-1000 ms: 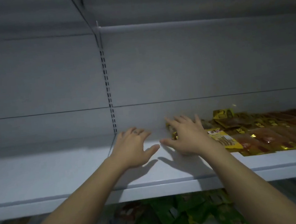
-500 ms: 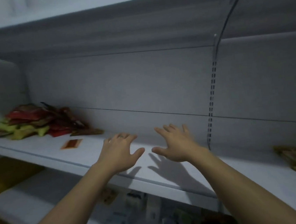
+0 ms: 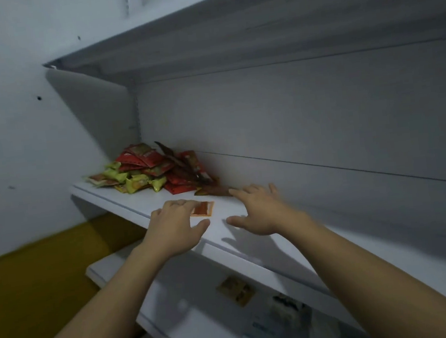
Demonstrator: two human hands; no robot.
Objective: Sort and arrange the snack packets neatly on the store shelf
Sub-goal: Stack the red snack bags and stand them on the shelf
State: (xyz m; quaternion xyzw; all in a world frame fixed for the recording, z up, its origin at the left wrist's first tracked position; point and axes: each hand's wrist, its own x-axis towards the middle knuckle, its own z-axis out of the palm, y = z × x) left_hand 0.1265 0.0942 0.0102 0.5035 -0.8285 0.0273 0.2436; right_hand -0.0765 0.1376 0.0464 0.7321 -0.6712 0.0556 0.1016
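1. Head view: my left hand (image 3: 174,229) lies with its fingers loosely spread over the near edge of a lone orange packet (image 3: 203,209), pinching nothing. I cannot tell if they press on it. My right hand (image 3: 259,209) is splayed and holds nothing, its fingertips just short of a dark brown packet (image 3: 216,191).
2. The mixed heap (image 3: 148,174) of red and yellow-green packets sits at the far left end of the shelf (image 3: 364,269), against the back panel (image 3: 294,122).
3. The orange packet lies flat on what looks like slick paint. I judge that a careless drag could skid it over the front lip onto the lower shelf (image 3: 206,335).
4. The heap looks loose, with some packets on edge. A broad sweep from my right hand could spill it off the shelf's left end.
5. The light is dim, so red and brown could be mis-sorted.
6. The shelving is white metal, with another shelf (image 3: 256,27) overhead. A few blurred packets lie below. A pale wall (image 3: 17,108) stands to the left, with a mustard-yellow surface (image 3: 23,294) beneath it.
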